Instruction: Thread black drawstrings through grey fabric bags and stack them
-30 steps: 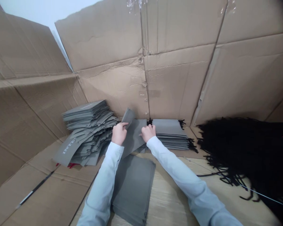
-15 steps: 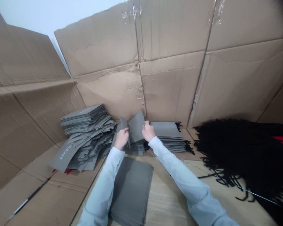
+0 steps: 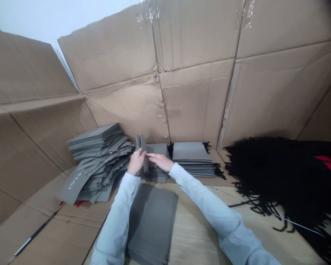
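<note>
Several grey paper bags (image 3: 142, 141), folded flat, stand on edge in my left hand (image 3: 137, 161), its fingers closed around their lower part. My right hand (image 3: 160, 161) reaches across with fingers stretched out, their tips at the right face of these bags. Beneath and behind the hands lies a low pile of grey bags (image 3: 158, 148), partly covered by them. Nearer to me is a stack of plain grey bags (image 3: 153, 224) on the table. Just right of my right hand sits a neat bag stack (image 3: 191, 150) with black cords at its ends.
A tall, leaning pile of grey bags (image 3: 99, 147), some with white lettering, stands at left. At right is a heap of black cords (image 3: 276, 169) with a red piece (image 3: 329, 167) and a thin metal rod (image 3: 295, 225). Cardboard walls (image 3: 198, 103) enclose the back and left.
My right hand has moved left from the spread sheet's edge to the bags in my left hand. The opened-out grey sheet now stands folded together. The view has shifted slightly.
</note>
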Demonstrator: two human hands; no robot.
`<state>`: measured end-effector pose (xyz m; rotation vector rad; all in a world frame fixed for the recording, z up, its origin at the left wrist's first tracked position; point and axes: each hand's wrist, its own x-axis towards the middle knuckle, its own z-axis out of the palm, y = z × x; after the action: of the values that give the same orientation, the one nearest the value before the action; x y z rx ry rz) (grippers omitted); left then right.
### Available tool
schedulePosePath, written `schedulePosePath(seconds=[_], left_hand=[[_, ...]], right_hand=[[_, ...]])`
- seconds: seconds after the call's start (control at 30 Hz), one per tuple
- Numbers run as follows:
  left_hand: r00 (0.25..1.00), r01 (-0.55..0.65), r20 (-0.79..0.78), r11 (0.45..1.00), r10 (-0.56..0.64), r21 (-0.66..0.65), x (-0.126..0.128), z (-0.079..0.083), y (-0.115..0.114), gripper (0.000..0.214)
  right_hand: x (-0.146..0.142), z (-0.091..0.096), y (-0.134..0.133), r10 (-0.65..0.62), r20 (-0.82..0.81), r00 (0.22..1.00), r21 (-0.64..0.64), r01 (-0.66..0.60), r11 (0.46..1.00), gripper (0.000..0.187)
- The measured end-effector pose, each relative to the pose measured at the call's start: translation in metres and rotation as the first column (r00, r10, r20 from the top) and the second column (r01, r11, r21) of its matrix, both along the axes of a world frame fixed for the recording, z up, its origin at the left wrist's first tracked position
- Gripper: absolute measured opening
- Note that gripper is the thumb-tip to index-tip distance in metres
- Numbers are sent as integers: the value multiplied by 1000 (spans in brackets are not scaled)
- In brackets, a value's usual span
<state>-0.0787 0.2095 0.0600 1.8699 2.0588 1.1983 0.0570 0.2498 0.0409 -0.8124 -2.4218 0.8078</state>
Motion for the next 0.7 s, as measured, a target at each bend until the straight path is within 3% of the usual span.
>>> schedulePosePath(seconds=[0.13,0.2,0.27,0.37,0.47,0.6,0.7], left_hand=[[972,-67,-216,992,89,107,9,3,-6,55],[919,-13,-389,989,71,149,17,6,-11,63],[834,66,-550,983,39,169,22,8,-15,69],[740,79,-672,990,22,120,24,3,-12,63],[709,19,-705,999,4,25,23,-6,-6,46],[716,-32,-698,998,-18,-59,28,-14,-2,46],[762,-45,-644,987,-66,-155,32,-16,-2,48]], right_hand=[[3,-19,14,-192,305,933,263,111,958,55],[4,-23,15,-216,442,871,311,77,947,64],[5,-20,12,-218,510,832,339,38,940,55],[5,-10,3,-244,509,826,384,36,923,41],[5,-1,-6,-259,473,842,397,59,916,39],[3,0,-11,-285,428,858,455,67,888,32],[3,-2,-11,-278,405,871,387,112,915,28]])
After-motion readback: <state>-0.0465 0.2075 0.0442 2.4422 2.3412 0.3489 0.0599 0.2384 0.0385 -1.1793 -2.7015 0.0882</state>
